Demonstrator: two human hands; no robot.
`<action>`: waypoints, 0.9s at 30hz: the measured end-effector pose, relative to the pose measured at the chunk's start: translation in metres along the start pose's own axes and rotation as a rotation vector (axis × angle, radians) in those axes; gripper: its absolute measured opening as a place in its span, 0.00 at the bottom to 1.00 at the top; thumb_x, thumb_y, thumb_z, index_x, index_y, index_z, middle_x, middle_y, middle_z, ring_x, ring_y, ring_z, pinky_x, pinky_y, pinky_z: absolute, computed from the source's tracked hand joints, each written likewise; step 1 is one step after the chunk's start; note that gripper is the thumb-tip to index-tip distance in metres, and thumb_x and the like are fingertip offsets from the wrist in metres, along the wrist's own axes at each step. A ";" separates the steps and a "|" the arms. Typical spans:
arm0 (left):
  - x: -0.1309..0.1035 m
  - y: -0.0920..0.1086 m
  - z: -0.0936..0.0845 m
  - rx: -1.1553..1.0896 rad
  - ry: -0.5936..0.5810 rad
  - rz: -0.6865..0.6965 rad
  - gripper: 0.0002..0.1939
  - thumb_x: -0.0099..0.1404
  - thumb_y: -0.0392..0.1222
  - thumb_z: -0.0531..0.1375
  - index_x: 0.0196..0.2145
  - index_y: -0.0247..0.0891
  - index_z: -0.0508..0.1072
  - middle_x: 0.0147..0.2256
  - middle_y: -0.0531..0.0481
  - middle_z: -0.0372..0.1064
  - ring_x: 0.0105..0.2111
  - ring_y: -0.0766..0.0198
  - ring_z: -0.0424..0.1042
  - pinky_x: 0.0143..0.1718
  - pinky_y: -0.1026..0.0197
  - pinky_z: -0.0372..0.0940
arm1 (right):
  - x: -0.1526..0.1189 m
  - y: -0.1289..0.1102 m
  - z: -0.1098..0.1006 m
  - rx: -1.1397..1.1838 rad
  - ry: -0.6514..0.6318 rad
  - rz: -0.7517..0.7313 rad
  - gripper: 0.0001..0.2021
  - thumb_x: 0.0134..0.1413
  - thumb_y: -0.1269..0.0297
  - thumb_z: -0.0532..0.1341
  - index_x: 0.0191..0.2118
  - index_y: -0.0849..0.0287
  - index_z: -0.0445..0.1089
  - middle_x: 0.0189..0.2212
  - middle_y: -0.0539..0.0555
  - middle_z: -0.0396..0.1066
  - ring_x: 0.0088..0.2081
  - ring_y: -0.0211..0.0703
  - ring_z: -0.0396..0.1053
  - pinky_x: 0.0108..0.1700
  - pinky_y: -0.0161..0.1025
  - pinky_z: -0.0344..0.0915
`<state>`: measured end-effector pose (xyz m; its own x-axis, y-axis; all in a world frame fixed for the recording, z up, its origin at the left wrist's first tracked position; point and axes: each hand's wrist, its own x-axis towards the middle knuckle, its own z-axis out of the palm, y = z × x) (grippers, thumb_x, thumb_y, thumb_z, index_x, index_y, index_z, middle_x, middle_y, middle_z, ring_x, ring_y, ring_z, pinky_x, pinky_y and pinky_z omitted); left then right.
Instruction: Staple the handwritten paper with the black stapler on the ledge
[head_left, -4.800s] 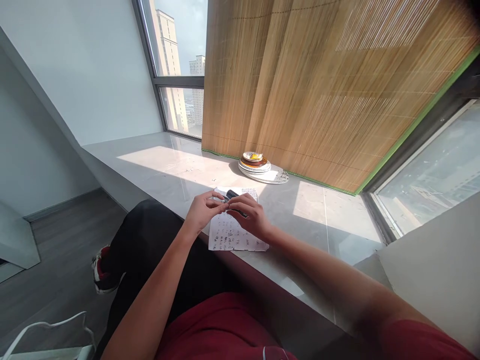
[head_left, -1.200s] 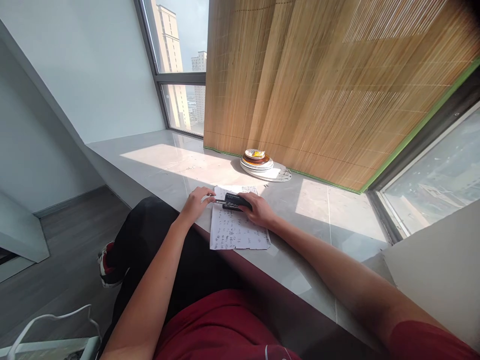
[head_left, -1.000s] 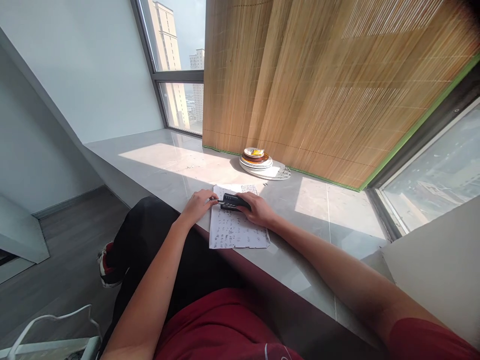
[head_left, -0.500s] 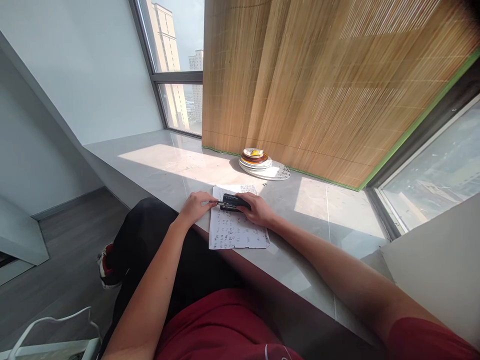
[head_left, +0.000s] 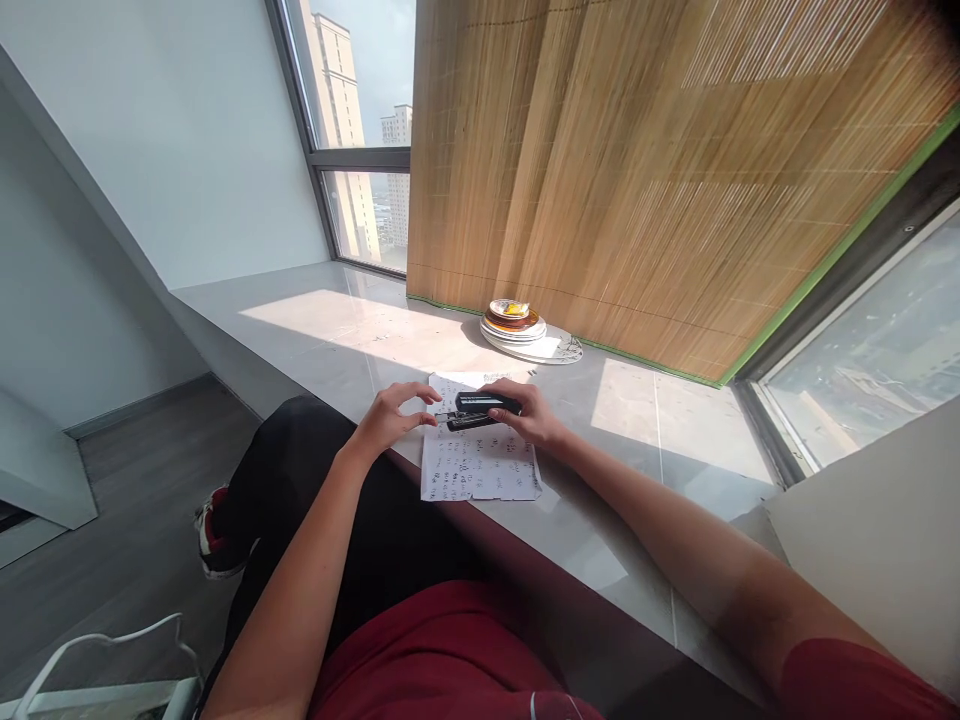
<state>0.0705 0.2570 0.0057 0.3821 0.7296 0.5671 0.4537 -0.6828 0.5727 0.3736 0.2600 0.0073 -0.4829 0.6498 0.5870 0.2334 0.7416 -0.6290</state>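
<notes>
A black stapler (head_left: pixel 487 402) is held by my right hand (head_left: pixel 529 412) above a sheet of paper with handwriting (head_left: pixel 480 465). Its top arm stands apart from its base, with the open end facing left. My left hand (head_left: pixel 394 415) is at the stapler's left end, thumb and fingers spread apart, with nothing visible held between them. The thumb tip is close to the end of the base; whether it touches is too small to tell. The paper lies on the grey tiled ledge (head_left: pixel 600 520) near its front edge.
Stacked plates (head_left: pixel 514 325) with a small yellow item on top stand behind the paper. A bamboo blind (head_left: pixel 600 180) hangs at the ledge's back. My legs are below the front edge, and a white wire-like frame (head_left: pixel 97 640) is at the lower left.
My left fingers have spread apart and come off the stapler's end. The stapler's top arm and base now show a wider gap, and my right hand has shifted slightly right.
</notes>
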 end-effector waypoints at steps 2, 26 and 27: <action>0.004 0.007 0.008 0.015 -0.026 0.004 0.14 0.67 0.53 0.71 0.45 0.44 0.79 0.45 0.47 0.81 0.48 0.50 0.78 0.57 0.46 0.68 | 0.001 -0.007 0.004 0.002 -0.031 -0.010 0.26 0.67 0.38 0.62 0.55 0.54 0.79 0.45 0.59 0.80 0.46 0.54 0.77 0.52 0.51 0.73; -0.003 0.007 0.031 0.211 -0.306 -0.049 0.14 0.75 0.46 0.58 0.52 0.44 0.79 0.56 0.43 0.78 0.58 0.46 0.74 0.59 0.46 0.68 | -0.036 0.087 -0.093 -0.137 0.181 0.315 0.26 0.54 0.44 0.72 0.50 0.59 0.83 0.48 0.63 0.82 0.52 0.64 0.78 0.58 0.63 0.73; -0.004 0.009 0.035 0.224 -0.332 -0.034 0.17 0.75 0.46 0.58 0.57 0.45 0.78 0.62 0.43 0.74 0.63 0.46 0.71 0.63 0.46 0.65 | -0.035 0.086 -0.090 -0.133 0.166 0.302 0.26 0.55 0.43 0.72 0.50 0.59 0.83 0.48 0.63 0.82 0.52 0.64 0.78 0.58 0.63 0.73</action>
<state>0.1012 0.2493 -0.0113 0.5862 0.7498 0.3069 0.6214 -0.6591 0.4236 0.4865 0.3164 -0.0213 -0.2347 0.8529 0.4664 0.4572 0.5203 -0.7213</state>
